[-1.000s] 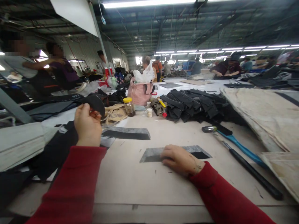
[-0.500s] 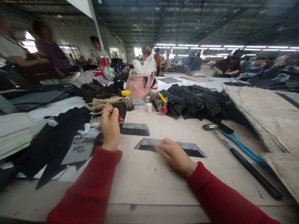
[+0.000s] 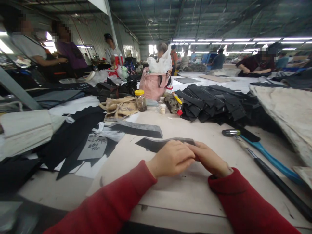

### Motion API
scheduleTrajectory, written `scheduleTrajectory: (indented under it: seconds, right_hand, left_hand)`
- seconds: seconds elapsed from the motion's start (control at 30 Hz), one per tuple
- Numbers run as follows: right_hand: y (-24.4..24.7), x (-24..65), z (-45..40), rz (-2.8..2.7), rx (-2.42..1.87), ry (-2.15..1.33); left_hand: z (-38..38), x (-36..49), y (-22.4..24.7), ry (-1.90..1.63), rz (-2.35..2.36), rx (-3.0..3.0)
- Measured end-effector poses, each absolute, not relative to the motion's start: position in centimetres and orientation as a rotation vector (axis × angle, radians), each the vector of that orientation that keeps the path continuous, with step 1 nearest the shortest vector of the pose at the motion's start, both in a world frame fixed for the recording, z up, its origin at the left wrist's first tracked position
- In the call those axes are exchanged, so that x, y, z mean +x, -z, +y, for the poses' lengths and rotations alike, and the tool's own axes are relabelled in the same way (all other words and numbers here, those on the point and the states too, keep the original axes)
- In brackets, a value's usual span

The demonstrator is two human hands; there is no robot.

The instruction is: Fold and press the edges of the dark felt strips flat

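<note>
Now the left hand [image 3: 172, 158], raised with a dark piece half a second ago, lies low, fingers together, over the black strip [image 3: 152, 144] on the pale board [image 3: 136, 185]; the right hand [image 3: 209, 157] meets it, fingers extended, at the strip's right end. Behind, people work under tube lights [image 3: 240, 43].

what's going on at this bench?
A person in red sleeves has both hands on a dark fabric strip on the work board: the left hand and right hand meet over its near edge. A second strip lies flat just beyond, untouched. The hammer and blue-handled brush lie to the right, not in use. A heap of black pieces sits behind. What the fingertips grip is hidden.
</note>
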State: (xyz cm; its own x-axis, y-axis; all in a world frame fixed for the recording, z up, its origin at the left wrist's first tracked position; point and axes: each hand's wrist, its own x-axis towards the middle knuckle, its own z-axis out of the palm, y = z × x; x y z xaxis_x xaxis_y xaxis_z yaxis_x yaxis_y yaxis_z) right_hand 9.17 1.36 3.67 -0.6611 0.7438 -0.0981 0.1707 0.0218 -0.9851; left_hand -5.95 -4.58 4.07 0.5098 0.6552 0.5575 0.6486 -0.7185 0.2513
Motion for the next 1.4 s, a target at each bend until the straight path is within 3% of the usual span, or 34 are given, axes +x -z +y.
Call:
scheduleTrajectory:
  seconds: [0.1,0.23,0.4,0.7,0.97,1.4]
  right_hand:
    - [-3.7,9.3,1.5,-2.066,-0.924,-1.344]
    - [-3.8,9.6,1.8,-2.212,-0.697,-0.836]
    - [-4.0,10.8,3.0,-2.022,-0.831,-0.547]
    - [-4.3,13.7,3.5,-1.877,-1.163,-0.593]
    - [-2.5,17.1,2.8,-2.054,-1.39,-0.704]
    - [-1.5,17.4,3.1,-2.313,-1.647,-0.479]
  left_hand:
    - [-4.1,-7.7,-4.9,-1.146,1.394,2.523]
    - [-2.7,-10.7,-4.8,-0.841,1.594,2.377]
    - [-1.8,-14.4,-4.7,-0.703,1.737,2.128]
    - [-3.7,-17.5,-6.0,-0.852,1.817,1.873]
    - [-3.7,-17.0,-4.6,-0.674,1.744,1.896]
    - [-2.6,-16.8,-2.0,-0.507,1.811,2.054]
